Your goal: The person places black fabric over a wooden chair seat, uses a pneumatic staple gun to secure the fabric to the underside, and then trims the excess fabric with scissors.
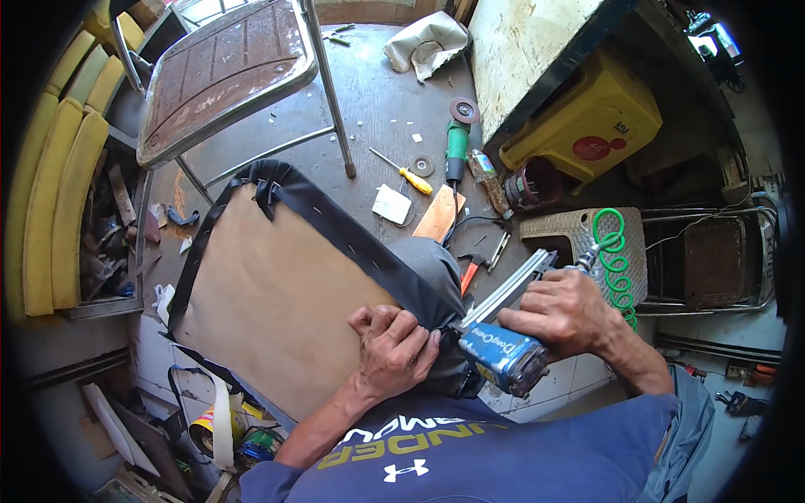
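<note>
A seat panel [268,268] with a tan board underside rests across my lap. Black upholstery fabric [327,222] is folded over its edges, with staples showing along the far right side. My left hand [394,348] is closed at the panel's near right corner, its fingers pinching the black fabric there. My right hand [566,310] is wrapped round a blue pneumatic staple gun [503,356]. The gun's nose meets the folded fabric just right of my left fingers. A coiled green air hose [616,264] runs from the gun's fitting.
Ahead on the grey surface are a yellow-handled screwdriver [415,180], a green angle grinder [457,142] and a red-handled hammer [471,267]. A metal folding chair [231,80] stands far left. Yellow foam pads [63,201] are stacked at left. A yellow plastic stool [587,117] lies far right.
</note>
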Available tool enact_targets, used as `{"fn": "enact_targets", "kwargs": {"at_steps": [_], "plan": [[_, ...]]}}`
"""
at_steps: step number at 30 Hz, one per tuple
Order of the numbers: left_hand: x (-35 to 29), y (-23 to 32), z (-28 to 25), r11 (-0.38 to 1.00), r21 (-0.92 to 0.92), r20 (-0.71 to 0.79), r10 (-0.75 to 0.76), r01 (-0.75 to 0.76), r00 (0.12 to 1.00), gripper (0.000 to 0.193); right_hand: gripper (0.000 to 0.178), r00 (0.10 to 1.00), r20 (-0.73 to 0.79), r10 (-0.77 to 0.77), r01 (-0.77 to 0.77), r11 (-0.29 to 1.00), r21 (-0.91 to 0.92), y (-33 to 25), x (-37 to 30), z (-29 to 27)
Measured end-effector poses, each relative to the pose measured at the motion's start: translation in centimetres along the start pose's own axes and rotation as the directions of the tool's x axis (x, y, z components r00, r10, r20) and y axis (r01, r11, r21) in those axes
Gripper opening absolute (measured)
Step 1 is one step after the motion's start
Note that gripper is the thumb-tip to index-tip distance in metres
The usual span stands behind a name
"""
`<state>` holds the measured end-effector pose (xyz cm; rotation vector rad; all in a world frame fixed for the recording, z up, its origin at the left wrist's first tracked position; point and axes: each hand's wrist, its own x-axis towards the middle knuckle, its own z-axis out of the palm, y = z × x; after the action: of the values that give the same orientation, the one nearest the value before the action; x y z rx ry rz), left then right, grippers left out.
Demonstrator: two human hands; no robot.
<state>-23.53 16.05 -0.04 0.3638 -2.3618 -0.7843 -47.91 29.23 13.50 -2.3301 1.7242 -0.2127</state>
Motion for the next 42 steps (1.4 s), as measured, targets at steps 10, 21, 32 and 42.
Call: {"fn": "enact_targets", "kwargs": {"at_steps": [10,21,32,42], "plan": [[-0.1,0.6,-0.4,0.997,0.066,-0.011,0.038,-0.037,0.999,0.020,0.042,0.996,0.077,-0.053,0.061,0.992,-0.108,-1.0,0.4,0.8],[-0.8,0.6,-0.2,0.996,0.067,-0.051,0.069,-0.066,0.996,0.018,0.045,0.996,0.046,-0.081,0.086,0.985,-0.146,-1.0,2.3,0.0],[-1.1,0.5,-0.5,0.993,0.083,-0.046,0.086,-0.082,0.995,0.014,0.045,0.997,-0.005,-0.078,0.076,0.986,-0.149,-0.7,4.2,0.0],[-1.3,0.5,-0.2,0.994,0.076,-0.052,0.077,-0.073,0.996,0.015,0.036,0.975,-0.208,-0.080,0.046,0.986,-0.163,-0.8,6.2,-1.4]]}}
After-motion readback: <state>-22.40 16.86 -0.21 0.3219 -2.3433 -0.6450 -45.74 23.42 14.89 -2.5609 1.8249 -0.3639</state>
